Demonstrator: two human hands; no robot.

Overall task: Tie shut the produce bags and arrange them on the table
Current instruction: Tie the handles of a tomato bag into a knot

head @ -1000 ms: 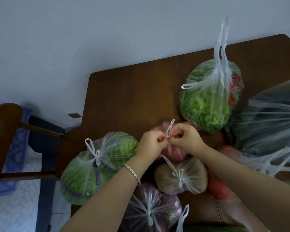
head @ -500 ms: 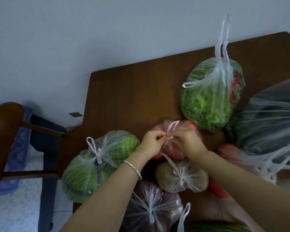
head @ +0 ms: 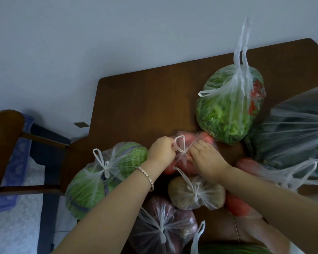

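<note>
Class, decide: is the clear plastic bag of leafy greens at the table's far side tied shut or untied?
Untied. The clear plastic bag of leafy greens shows no knot; its long handles stick up loose and separate.

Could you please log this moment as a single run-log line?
step: knotting red produce bag | left hand: pinches handle loop | right hand: pinches at knot | greens bag: untied
</note>
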